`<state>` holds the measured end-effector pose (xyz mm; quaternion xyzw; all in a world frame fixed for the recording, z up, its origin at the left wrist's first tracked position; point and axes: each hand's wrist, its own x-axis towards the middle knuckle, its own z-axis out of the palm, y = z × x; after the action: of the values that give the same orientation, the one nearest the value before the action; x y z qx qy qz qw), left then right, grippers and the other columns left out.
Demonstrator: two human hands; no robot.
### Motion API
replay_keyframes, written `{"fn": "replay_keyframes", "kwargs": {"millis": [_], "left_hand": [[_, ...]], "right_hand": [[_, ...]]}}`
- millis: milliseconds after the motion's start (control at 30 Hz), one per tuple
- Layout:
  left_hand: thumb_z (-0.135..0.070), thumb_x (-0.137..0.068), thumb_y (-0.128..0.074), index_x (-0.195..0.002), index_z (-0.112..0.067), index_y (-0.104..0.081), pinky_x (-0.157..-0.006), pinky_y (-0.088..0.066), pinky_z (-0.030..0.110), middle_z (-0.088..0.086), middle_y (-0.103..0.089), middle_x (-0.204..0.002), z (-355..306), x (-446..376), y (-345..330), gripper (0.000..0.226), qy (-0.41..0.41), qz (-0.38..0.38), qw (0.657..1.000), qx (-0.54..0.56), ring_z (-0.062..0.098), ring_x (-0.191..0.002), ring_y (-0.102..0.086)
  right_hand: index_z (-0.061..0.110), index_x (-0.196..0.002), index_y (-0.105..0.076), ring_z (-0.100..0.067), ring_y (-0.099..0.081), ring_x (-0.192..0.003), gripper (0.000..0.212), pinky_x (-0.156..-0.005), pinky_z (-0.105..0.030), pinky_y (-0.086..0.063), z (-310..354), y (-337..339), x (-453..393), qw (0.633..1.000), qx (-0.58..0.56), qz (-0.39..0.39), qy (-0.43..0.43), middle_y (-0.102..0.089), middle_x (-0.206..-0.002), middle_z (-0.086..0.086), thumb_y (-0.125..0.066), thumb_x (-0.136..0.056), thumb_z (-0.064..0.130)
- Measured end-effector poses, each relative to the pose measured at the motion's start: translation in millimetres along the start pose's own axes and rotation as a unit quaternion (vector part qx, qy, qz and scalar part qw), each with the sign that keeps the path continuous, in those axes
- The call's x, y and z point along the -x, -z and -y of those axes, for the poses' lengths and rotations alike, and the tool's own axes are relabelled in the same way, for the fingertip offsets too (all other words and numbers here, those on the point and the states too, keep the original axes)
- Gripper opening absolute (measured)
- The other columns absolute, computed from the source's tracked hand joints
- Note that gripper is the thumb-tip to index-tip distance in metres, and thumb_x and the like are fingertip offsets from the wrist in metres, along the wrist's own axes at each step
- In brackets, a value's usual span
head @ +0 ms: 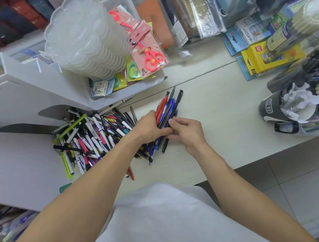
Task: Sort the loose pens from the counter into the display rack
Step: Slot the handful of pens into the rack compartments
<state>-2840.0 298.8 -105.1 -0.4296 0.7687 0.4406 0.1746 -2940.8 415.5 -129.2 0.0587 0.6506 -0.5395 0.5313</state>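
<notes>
A heap of several loose pens [96, 134] lies on the pale counter [221, 115], left of centre. My left hand [148, 128] grips a bundle of red, blue and black pens [168, 107] that fans up and to the right. My right hand [186, 131] pinches the black pens at the bundle's right side with thumb and fingers. The bundle's lower ends stick out below both hands. A white display rack [12, 83] with dividers stands at the left, behind the heap.
A white bin [131, 90] holds packaged scissors and a stack of clear plastic lids [85, 36]. Boxed stationery [265, 57] sits at the right, with a dark cup [273, 109] of pens near the counter's right edge. Tiled floor shows bottom right.
</notes>
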Motion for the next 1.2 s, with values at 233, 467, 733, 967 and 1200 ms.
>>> {"fn": "replay_keyframes", "kwargs": {"millis": [233,467,733,967,1200], "left_hand": [[-0.037,-0.081,-0.077,-0.092,-0.015,-0.056,-0.054,-0.043,0.023,0.001,-0.06,-0.078,-1,2,10,0.033,0.011,-0.032,0.998,0.044,0.016,-0.066,-0.056],[-0.021,-0.082,-0.078,-0.095,-0.01,-0.066,-0.052,-0.048,0.016,0.002,-0.063,-0.074,2,5,14,0.021,0.035,-0.038,0.985,0.165,0.011,-0.064,-0.061],[-0.021,-0.082,-0.081,-0.088,-0.012,-0.067,-0.051,-0.046,0.01,-0.001,-0.061,-0.071,2,12,9,0.017,0.062,-0.084,0.961,0.257,0.01,-0.064,-0.06],[-0.005,-0.085,-0.071,-0.091,-0.008,-0.066,-0.065,-0.057,0.028,0.005,-0.068,-0.076,2,25,12,0.008,0.091,-0.029,0.885,0.456,0.017,-0.071,-0.07],[-0.004,-0.078,-0.071,-0.097,-0.002,-0.066,-0.062,-0.056,0.029,0.013,-0.061,-0.075,6,44,-1,0.02,0.062,0.101,0.832,0.542,0.022,-0.065,-0.062]], "right_hand": [[0.005,-0.111,-0.073,-0.024,-0.076,-0.092,0.019,-0.076,-0.031,-0.062,7,-2,-1,0.997,0.049,0.06,0.026,-0.077,-0.098,-0.013,-0.073,-0.092,0.007],[0.007,-0.112,-0.073,-0.022,-0.076,-0.092,0.02,-0.081,-0.034,-0.063,18,-3,-2,0.989,0.085,0.107,0.051,-0.077,-0.101,-0.014,-0.073,-0.092,0.005],[0.013,-0.104,-0.074,-0.025,-0.075,-0.096,0.015,-0.085,-0.038,-0.062,23,-7,2,0.985,0.102,0.119,0.074,-0.076,-0.104,-0.018,-0.073,-0.092,0.005],[0.004,-0.123,-0.066,-0.018,-0.075,-0.091,0.03,-0.078,-0.032,-0.061,28,-10,9,0.983,0.088,0.139,0.083,-0.075,-0.104,-0.012,-0.071,-0.094,0.007],[0.026,-0.145,-0.045,-0.019,-0.069,-0.112,0.063,-0.094,-0.036,-0.057,36,-12,12,0.958,0.097,0.241,0.123,-0.061,-0.138,-0.008,-0.071,-0.092,0.004]]}}
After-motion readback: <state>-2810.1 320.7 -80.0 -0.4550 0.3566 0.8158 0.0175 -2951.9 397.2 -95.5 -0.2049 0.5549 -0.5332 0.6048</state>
